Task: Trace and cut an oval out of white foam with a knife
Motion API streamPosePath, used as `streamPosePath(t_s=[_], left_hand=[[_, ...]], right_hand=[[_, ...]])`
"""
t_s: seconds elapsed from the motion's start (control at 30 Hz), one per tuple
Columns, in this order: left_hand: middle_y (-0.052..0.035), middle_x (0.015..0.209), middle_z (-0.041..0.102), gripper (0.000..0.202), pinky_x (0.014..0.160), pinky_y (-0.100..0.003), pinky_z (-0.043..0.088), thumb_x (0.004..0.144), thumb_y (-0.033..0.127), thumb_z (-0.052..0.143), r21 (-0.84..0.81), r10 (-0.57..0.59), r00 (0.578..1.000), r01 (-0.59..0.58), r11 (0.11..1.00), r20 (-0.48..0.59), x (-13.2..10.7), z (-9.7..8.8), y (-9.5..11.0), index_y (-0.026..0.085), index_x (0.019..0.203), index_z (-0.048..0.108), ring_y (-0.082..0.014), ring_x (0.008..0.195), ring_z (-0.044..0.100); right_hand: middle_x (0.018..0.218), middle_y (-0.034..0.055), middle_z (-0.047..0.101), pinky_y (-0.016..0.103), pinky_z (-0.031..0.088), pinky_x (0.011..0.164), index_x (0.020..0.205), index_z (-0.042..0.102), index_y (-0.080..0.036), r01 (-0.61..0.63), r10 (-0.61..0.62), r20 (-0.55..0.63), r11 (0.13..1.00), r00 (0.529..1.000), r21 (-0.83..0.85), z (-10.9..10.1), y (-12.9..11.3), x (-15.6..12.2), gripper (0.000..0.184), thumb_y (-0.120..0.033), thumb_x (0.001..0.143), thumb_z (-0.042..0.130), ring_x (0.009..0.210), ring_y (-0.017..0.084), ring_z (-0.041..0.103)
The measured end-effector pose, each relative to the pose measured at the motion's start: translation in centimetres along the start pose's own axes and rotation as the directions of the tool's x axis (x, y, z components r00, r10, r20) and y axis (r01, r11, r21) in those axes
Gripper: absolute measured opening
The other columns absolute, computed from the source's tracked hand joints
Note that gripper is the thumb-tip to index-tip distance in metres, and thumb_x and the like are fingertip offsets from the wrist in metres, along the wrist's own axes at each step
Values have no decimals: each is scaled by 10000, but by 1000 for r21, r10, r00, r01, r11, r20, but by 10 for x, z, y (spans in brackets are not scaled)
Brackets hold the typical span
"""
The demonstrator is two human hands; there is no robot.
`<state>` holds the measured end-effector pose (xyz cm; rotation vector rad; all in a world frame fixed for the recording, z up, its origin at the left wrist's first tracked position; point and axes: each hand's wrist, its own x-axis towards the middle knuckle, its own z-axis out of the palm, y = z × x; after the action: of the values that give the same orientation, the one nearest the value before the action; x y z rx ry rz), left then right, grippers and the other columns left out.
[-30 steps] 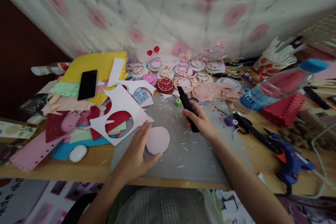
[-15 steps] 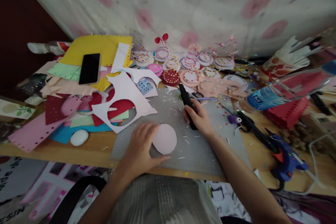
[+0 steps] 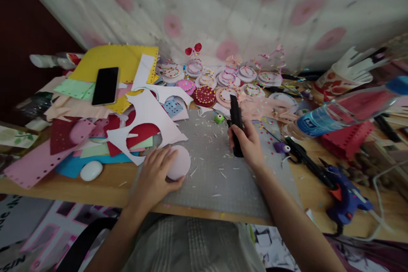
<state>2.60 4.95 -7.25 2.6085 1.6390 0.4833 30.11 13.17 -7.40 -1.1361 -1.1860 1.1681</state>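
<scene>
My left hand [image 3: 154, 174] is curled around a pale pink round paper disc [image 3: 180, 163], fingers over its left side and thumb at its near edge. The disc is at the left part of a grey cutting mat [image 3: 204, 195]. In my right hand [image 3: 247, 142] is a long black stapler-shaped tool [image 3: 236, 123], its far end pointing away from me; its exact kind is unclear. White paper with a round cut-out [image 3: 165, 124] lies just beyond my left hand. Small white scraps are scattered on the mat between my hands.
Bead-trimmed paper discs [image 3: 204, 96] stand along the back. Coloured sheets and a phone [image 3: 106, 86] are piled at left, near a white oval object [image 3: 91, 171]. At right are a water bottle [image 3: 342, 108], a blue glue gun [image 3: 346, 195] and a cup [image 3: 342, 77] of white strips.
My left hand and the pink disc have shifted left, with the fingers now closed over the disc. My right hand has moved slightly right and turned the black tool more upright in view.
</scene>
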Motion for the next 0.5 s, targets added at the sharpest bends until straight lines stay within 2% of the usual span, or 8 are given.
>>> streamPosePath(t_s=[0.13, 0.2, 0.3, 0.4, 0.5], left_hand=[[-163, 1329, 582, 527, 1067, -519, 417, 857, 350, 620, -13, 24, 999, -24, 1000, -32, -6, 1, -1, 140, 1324, 496, -325, 1230, 531], [-147, 1320, 597, 466, 1030, -471, 472, 934, 276, 498, -33, 37, 997, -40, 999, -69, -5, -2, -3, 167, 1384, 444, -287, 1214, 566], [-143, 1309, 612, 499, 973, -424, 529, 976, 203, 384, -5, 32, 992, -33, 999, -126, -2, -1, -2, 192, 1472, 330, -256, 1169, 618], [-207, 1295, 611, 545, 926, -440, 558, 982, 215, 426, 104, 65, 988, -51, 993, -138, 0, 6, 17, 138, 1498, 269, -304, 1163, 626], [-255, 1289, 601, 566, 890, -435, 576, 979, 221, 448, 122, 132, 986, -119, 985, -104, -2, 17, 55, 75, 1493, 260, -334, 1162, 622]], right_hand=[[651, -78, 544, 224, 383, 398, 956, 462, -254, 28, -23, -84, 998, 996, 56, -6, -6, 3, 207, -386, 850, 581, 415, 85, 466], [649, -78, 544, 224, 373, 394, 948, 462, -255, 36, -25, -111, 995, 993, 96, -10, -9, 4, 212, -379, 838, 595, 409, 84, 463], [641, -76, 540, 227, 357, 391, 930, 472, -256, 43, -25, -128, 990, 991, 137, -15, -14, 5, 211, -372, 825, 614, 403, 83, 458], [647, -73, 534, 230, 360, 397, 921, 476, -260, 64, -42, -143, 987, 989, 150, -20, -19, 5, 201, -364, 826, 620, 410, 84, 454], [644, -71, 535, 229, 358, 396, 909, 481, -257, 89, -59, -173, 980, 983, 177, -24, -22, 6, 195, -351, 819, 625, 413, 85, 457]])
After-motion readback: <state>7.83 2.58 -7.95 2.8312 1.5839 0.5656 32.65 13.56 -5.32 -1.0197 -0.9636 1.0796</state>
